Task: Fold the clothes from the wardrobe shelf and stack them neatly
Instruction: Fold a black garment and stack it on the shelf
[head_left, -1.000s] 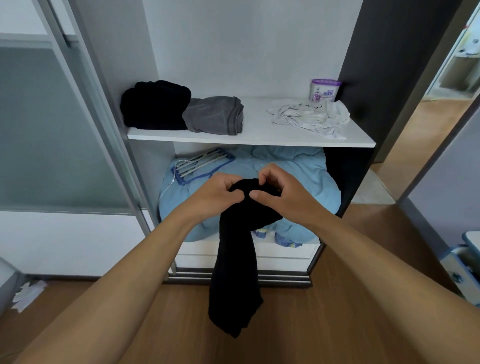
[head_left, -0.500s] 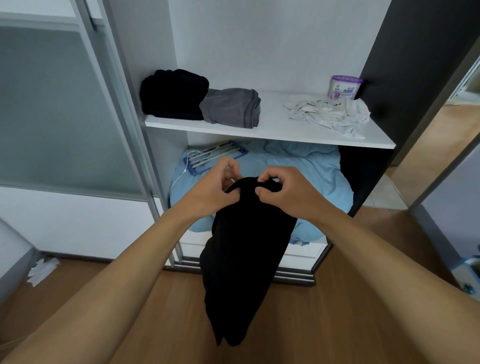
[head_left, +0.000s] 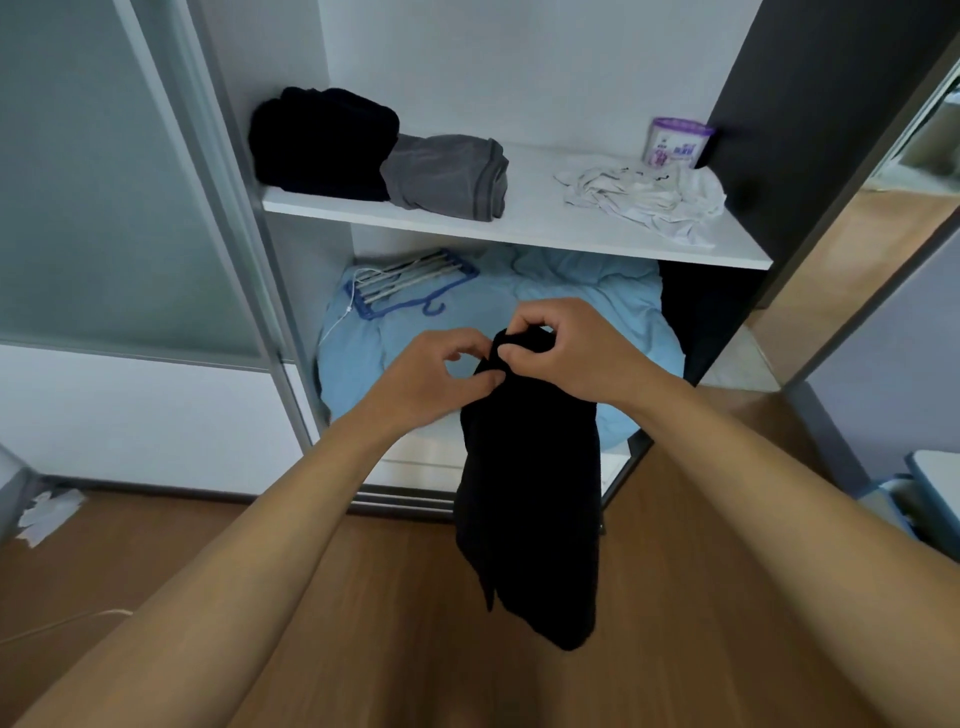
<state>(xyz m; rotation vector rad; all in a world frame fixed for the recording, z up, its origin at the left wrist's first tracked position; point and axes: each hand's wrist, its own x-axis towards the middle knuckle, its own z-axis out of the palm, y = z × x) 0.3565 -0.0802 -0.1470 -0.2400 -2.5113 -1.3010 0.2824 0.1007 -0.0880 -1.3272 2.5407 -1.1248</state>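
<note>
At frame centre, left hand and right hand pinch the top edge of a black garment with curled fingers; it hangs downward. On the shelf, upper centre: folded black and grey clothes, crumpled white garment.

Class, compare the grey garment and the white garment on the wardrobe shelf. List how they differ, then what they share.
The grey garment is folded into a compact bundle; the white garment lies crumpled and spread flat. The grey one sits left, against a black folded pile; the white one lies right, near a purple tub. Both rest on the white shelf.
</note>
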